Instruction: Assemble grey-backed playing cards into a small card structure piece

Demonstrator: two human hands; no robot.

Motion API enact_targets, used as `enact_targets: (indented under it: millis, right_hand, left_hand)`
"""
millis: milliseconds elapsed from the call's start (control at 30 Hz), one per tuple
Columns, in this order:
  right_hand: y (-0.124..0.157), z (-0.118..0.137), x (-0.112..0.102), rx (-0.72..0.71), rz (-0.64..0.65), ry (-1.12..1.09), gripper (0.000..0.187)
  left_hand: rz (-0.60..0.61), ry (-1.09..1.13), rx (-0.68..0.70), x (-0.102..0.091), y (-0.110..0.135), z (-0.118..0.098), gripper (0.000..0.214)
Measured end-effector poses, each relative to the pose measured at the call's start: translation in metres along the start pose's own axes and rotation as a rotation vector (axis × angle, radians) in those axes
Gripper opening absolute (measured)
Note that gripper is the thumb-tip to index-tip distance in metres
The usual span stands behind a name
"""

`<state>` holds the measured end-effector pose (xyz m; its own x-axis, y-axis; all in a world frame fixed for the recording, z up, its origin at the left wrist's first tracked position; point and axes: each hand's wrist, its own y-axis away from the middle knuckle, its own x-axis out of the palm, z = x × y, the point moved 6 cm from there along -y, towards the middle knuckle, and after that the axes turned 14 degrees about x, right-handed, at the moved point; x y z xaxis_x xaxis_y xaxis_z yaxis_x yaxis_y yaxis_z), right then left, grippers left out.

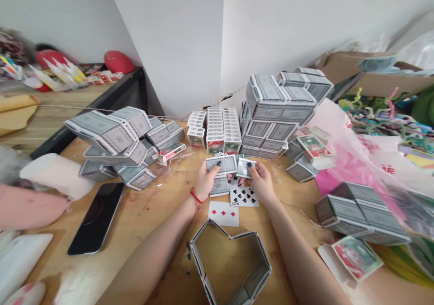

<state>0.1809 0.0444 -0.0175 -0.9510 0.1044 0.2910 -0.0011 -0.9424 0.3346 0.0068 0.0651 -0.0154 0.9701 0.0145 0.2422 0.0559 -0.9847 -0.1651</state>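
Near the middle of the table, my left hand (207, 178) is closed on a grey-backed playing card (225, 164), thumb on top. My right hand (261, 178) pinches another playing card (242, 167) between thumb and fingers, close beside the first. Under and around the hands lie a face-down card (219, 185), an eight of spades (249, 199) and a three of diamonds (224, 213). Closer to me, between my forearms, stands a heart-shaped ring (261, 246) made of folded playing cards, open in its centre.
Structures of joined cards stand at left (115, 138) and right (281, 101). Between them are rows of card boxes (215, 129). A phone (96, 219) lies left. An opened card box (357, 257) and a joined card block (359, 212) lie right, near a pink plastic bag (339, 178).
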Motion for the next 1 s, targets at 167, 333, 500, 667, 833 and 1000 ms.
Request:
enact_targets:
  millis: [167,333,500,667,833,1000]
  right_hand:
    - [0.000,-0.001,0.000,-0.004,0.013,-0.013,0.028]
    - [-0.001,-0.002,-0.001,0.000,0.008,-0.004,0.027]
    - [0.000,-0.001,-0.001,0.007,0.007,-0.001,0.028]
    - [0.000,0.000,0.000,0.008,0.005,-0.005,0.028]
    - [0.000,0.000,0.001,0.016,0.015,0.006,0.028]
    - [0.002,0.002,0.003,0.014,0.022,0.026,0.028]
  left_hand:
    - [-0.011,0.109,-0.094,0.004,0.001,0.004,0.037]
    - [-0.011,0.176,-0.153,0.008,0.004,0.002,0.038]
    - [-0.009,0.155,-0.129,0.007,0.003,0.002,0.039]
    - [-0.002,0.154,-0.140,0.007,0.003,0.002,0.035]
    - [0.024,0.050,-0.054,0.005,0.001,-0.001,0.033]
    - [0.086,-0.080,0.051,0.006,0.000,-0.007,0.032]
